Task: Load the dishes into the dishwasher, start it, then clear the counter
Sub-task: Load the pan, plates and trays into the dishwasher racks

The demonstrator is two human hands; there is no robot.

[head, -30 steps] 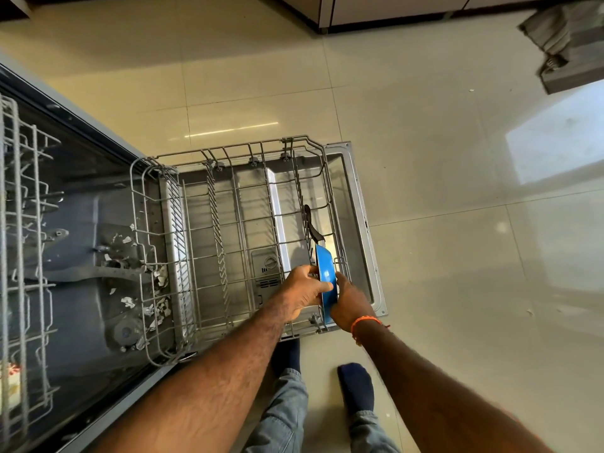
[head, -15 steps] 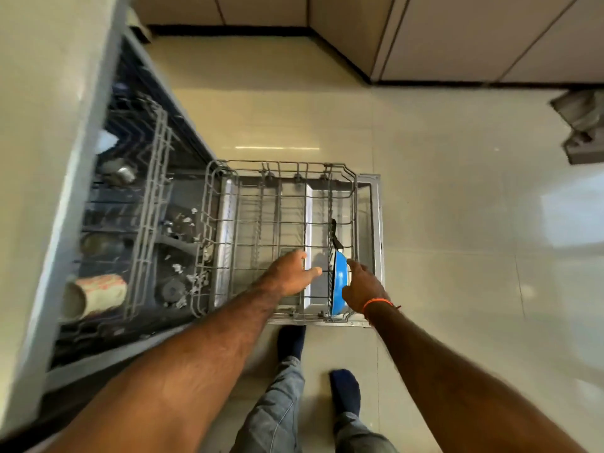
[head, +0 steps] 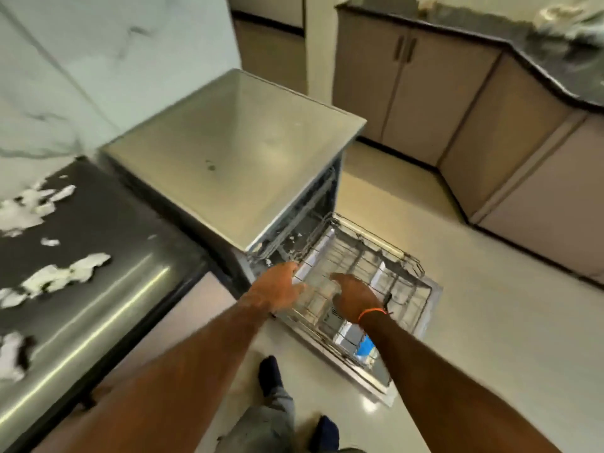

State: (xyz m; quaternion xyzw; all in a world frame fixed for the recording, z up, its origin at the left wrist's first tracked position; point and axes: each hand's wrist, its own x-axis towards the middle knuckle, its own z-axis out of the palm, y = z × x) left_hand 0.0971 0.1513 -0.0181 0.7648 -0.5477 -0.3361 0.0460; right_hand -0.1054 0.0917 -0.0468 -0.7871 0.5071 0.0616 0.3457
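Blue dish (head: 365,346) sits in the pulled-out rack (head: 408,266) at five o'clock. Left hand (head: 277,289) and right hand (head: 354,297) hover empty, fingers relaxed; starting and bench (head: 98,223) clearing remain.

The rack (head: 369,266) sits on the open door (head: 433,299) before the dishwasher (head: 228,158) — counter (head: 81,256) to its left.

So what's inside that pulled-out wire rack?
In the wire rack one blue dish stands at the near end, partly covered by the right arm. The rest shows only bare wires; both hands hide a patch.
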